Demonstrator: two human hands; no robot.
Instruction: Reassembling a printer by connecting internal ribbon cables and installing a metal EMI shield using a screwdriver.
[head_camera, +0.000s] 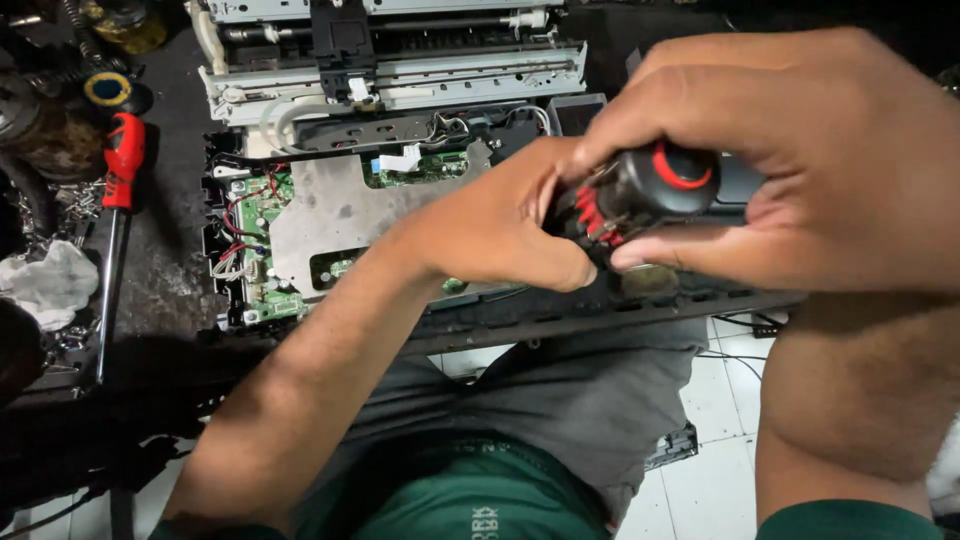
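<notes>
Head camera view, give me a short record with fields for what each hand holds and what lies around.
left hand: pinches the red end of the black tool
right hand: wraps the black tool from above
behind hands: opened printer, green circuit board showing
left side: red-handled screwdriver, white rag

A dark, grimy bench (170, 270) carries an opened printer (390, 160) across its middle, reaching to the far edge. Left of the printer lies a red-handled screwdriver (118, 210), shaft toward the near edge. At the left edge sit a white rag (50, 285) and loose screws (75, 200). A yellow-ringed tape roll (107, 90) lies toward the far left corner.
</notes>
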